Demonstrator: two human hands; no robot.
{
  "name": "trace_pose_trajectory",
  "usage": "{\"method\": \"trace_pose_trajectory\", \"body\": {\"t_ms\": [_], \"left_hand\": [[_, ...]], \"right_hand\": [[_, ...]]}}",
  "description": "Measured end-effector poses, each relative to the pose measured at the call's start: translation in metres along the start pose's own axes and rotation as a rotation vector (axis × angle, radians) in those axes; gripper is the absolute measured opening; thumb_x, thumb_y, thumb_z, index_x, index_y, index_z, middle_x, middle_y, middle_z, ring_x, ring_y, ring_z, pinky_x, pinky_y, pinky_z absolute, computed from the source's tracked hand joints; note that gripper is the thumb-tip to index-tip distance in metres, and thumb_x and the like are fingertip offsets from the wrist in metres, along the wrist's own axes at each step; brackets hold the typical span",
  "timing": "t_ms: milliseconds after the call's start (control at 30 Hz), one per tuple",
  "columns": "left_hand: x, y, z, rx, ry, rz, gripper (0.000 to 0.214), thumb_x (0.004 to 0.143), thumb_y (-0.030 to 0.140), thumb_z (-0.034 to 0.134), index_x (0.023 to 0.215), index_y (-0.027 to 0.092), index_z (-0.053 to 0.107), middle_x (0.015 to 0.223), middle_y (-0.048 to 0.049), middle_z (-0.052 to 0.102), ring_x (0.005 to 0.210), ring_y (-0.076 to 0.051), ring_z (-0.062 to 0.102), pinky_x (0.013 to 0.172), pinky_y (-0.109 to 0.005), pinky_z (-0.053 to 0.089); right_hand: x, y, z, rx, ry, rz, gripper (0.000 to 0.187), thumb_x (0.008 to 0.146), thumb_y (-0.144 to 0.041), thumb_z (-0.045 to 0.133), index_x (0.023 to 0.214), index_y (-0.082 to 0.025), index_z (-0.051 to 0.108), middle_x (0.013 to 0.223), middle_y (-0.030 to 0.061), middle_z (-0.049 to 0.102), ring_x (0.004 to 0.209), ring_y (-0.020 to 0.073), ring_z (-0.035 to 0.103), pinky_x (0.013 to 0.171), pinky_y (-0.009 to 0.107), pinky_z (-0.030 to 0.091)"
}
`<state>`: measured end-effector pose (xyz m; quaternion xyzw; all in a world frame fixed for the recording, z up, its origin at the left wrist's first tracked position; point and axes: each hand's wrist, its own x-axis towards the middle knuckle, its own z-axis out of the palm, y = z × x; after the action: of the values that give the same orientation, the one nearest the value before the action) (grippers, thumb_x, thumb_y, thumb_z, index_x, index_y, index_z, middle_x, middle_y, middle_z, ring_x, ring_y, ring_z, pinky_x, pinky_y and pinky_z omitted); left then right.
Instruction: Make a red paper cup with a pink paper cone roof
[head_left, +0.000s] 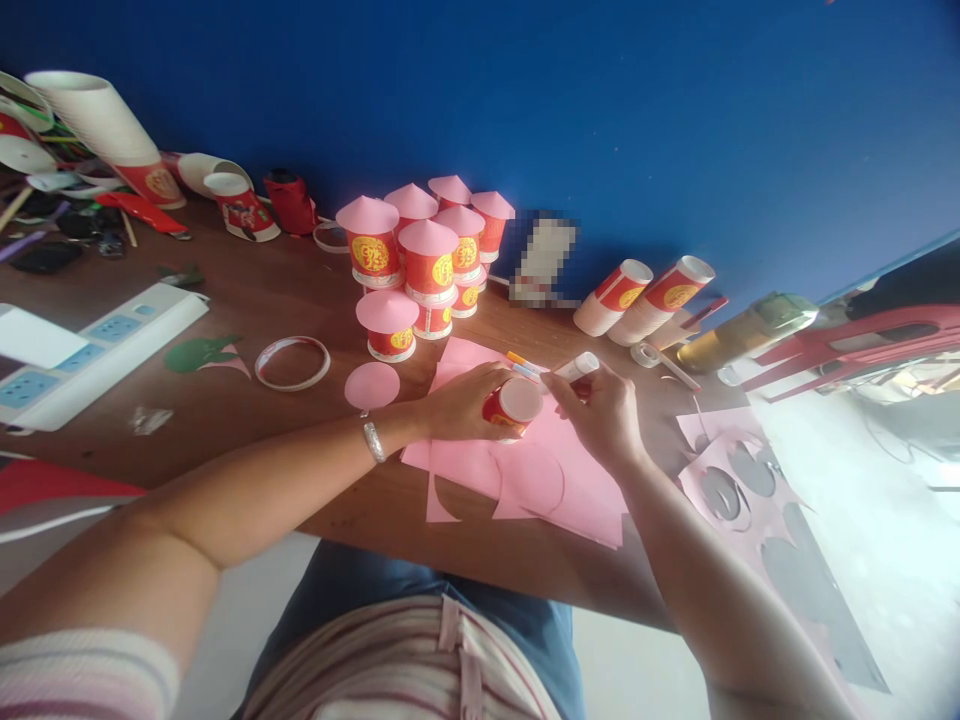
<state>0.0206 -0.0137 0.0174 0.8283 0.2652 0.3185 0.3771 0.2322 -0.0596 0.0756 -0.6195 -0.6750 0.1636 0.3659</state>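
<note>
My left hand (469,400) is wrapped round a small red paper cup (520,402), its pale round end facing up. Close to that cup, my right hand (604,415) is closed on a white tube (579,366) with a rounded end; its lower part is hidden by the fingers. Beneath both hands lie pink paper sheets (525,470), with a circle outline showing on one. Orange and blue pens (523,363) rest just beyond the cup. A loose pink paper disc (372,385) is near my left wrist.
Several red cups with pink cone tops (428,255) stand stacked by the blue wall. Stacked paper cups (667,295) lean at the right; cut paper scraps (720,490) lie nearby. A tape ring (292,363) and power strip (105,345) occupy the left.
</note>
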Motion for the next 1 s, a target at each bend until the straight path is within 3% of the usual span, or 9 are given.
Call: {"method": "trace_pose_trajectory", "body": {"t_ms": [167, 367, 700, 1000], "left_hand": [[0.000, -0.001, 0.000, 0.009, -0.014, -0.017, 0.054, 0.076, 0.040, 0.085, 0.123, 0.023, 0.063, 0.127, -0.0101, 0.071, 0.120, -0.032, 0.067, 0.104, -0.048, 0.055], [-0.001, 0.001, 0.000, 0.032, -0.012, -0.067, 0.054, 0.075, 0.042, 0.085, 0.121, 0.024, 0.063, 0.129, -0.0103, 0.071, 0.123, -0.033, 0.066, 0.106, -0.051, 0.054], [0.001, 0.001, 0.000, 0.025, -0.004, -0.036, 0.053, 0.076, 0.041, 0.085, 0.121, 0.023, 0.063, 0.131, -0.0106, 0.070, 0.124, -0.033, 0.066, 0.108, -0.050, 0.053], [-0.001, 0.000, 0.001, -0.019, 0.025, -0.045, 0.056, 0.074, 0.037, 0.086, 0.123, 0.024, 0.061, 0.130, -0.0102, 0.070, 0.119, -0.032, 0.067, 0.102, -0.049, 0.056]], "right_hand": [[0.001, -0.002, 0.003, -0.105, -0.017, -0.038, 0.044, 0.091, -0.063, 0.067, 0.074, -0.022, 0.065, 0.057, 0.0009, 0.066, 0.051, 0.0161, 0.060, 0.056, 0.029, 0.046], [0.005, -0.003, 0.005, -0.115, 0.003, -0.029, 0.041, 0.091, -0.059, 0.067, 0.071, -0.023, 0.062, 0.056, 0.0005, 0.065, 0.049, 0.0151, 0.057, 0.055, 0.028, 0.045], [0.013, -0.006, 0.010, -0.134, 0.024, -0.008, 0.039, 0.088, -0.052, 0.069, 0.065, -0.024, 0.054, 0.053, -0.0004, 0.062, 0.048, 0.0147, 0.054, 0.054, 0.029, 0.042], [0.019, -0.006, 0.010, -0.131, 0.014, 0.050, 0.034, 0.086, -0.046, 0.069, 0.065, -0.024, 0.056, 0.053, -0.0002, 0.062, 0.050, 0.0151, 0.055, 0.055, 0.029, 0.041]]}}
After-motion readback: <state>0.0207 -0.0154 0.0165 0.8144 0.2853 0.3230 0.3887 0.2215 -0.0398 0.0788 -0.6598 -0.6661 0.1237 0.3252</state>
